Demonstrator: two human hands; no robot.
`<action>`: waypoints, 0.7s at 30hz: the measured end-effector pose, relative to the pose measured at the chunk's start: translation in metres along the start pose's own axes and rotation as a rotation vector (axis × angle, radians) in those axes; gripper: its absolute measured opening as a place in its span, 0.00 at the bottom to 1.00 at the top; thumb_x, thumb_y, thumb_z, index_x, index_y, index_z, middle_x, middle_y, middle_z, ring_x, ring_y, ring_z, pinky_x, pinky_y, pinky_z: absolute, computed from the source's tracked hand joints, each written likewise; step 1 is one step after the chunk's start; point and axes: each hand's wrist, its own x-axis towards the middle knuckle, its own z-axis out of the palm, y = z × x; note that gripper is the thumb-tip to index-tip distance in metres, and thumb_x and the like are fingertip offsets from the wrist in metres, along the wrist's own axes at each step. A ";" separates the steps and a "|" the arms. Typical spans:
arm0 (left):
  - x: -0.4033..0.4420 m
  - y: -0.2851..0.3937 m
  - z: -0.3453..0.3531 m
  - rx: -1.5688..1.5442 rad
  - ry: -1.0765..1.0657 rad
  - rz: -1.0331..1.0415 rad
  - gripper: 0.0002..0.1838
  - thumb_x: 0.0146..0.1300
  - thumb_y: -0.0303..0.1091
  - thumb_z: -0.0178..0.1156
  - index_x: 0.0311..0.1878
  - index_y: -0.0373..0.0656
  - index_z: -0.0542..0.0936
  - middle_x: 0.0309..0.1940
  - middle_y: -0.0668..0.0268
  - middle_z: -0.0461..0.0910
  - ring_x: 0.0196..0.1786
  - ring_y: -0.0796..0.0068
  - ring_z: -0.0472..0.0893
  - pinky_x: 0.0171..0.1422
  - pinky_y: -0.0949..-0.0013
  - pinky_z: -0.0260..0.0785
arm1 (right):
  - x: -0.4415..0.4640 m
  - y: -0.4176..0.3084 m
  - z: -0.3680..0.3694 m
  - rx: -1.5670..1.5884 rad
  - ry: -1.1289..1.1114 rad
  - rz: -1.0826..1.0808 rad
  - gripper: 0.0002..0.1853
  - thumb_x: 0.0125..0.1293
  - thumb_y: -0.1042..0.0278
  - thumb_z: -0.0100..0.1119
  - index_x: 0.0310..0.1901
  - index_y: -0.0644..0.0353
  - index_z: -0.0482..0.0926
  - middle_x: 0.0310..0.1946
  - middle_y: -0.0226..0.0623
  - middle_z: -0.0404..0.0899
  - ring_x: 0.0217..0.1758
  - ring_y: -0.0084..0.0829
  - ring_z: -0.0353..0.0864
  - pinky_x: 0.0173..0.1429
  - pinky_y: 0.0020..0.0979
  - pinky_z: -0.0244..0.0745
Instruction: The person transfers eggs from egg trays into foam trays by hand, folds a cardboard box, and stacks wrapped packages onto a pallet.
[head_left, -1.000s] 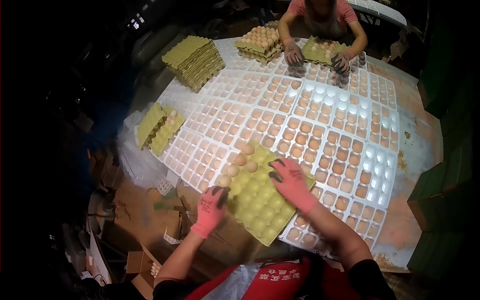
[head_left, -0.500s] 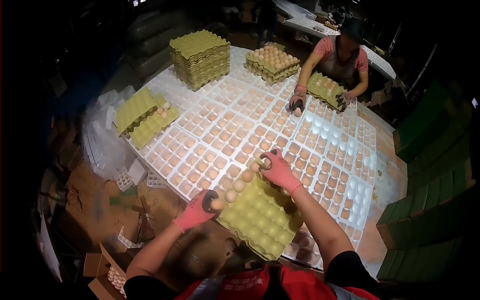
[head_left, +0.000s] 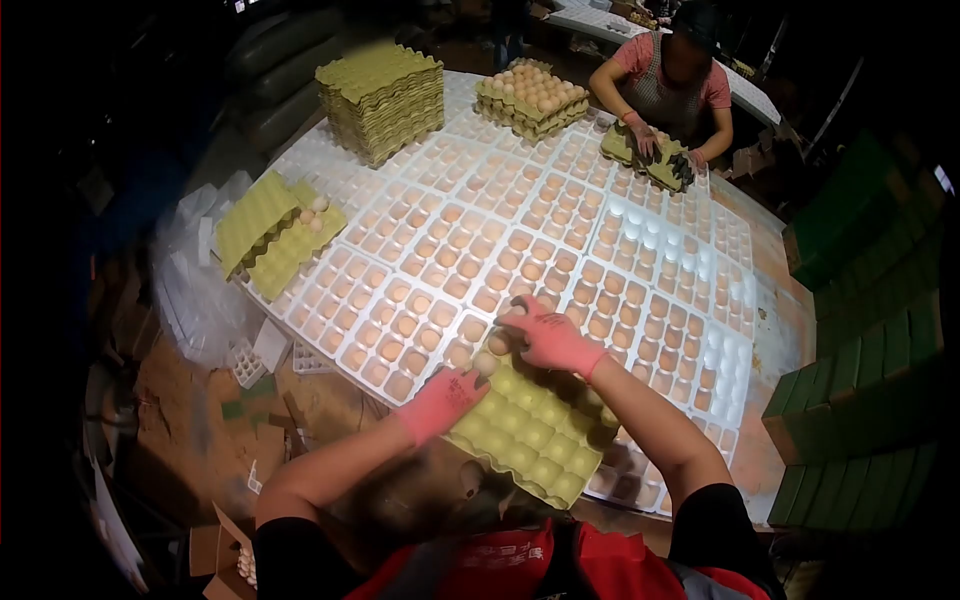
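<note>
A yellow-green egg tray point(head_left: 535, 430) lies over the near edge of the table, most of its cups empty and a few eggs point(head_left: 499, 343) at its far end. My left hand point(head_left: 445, 398), in a pink glove, is closed at the tray's left corner, beside an egg point(head_left: 484, 364); its fingertips are partly hidden. My right hand point(head_left: 548, 338), also gloved in pink, reaches over the tray's far end with its fingers curled round an egg point(head_left: 514, 311). White plastic trays point(head_left: 450, 245) holding eggs spread out beyond both hands.
A tall stack of empty egg trays point(head_left: 380, 110) stands at the back left, near stacked full trays point(head_left: 530, 98). A folded tray point(head_left: 285, 235) lies at the left edge. Across the table, a person point(head_left: 670, 85) handles another tray. Green boxes point(head_left: 860, 370) stand at right.
My left hand has moved inward along the tray with its egg. My right hand has shifted slightly at the far end. The other person's hands have come together over their tray.
</note>
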 end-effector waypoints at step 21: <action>0.088 0.017 -0.033 -0.052 -0.148 -0.234 0.12 0.57 0.35 0.62 0.45 0.46 0.83 0.64 0.57 0.66 0.58 0.53 0.68 0.56 0.57 0.68 | -0.330 0.240 -0.137 -0.145 0.786 1.232 0.25 0.54 0.47 0.64 0.49 0.55 0.81 0.47 0.50 0.77 0.47 0.44 0.80 0.51 0.38 0.75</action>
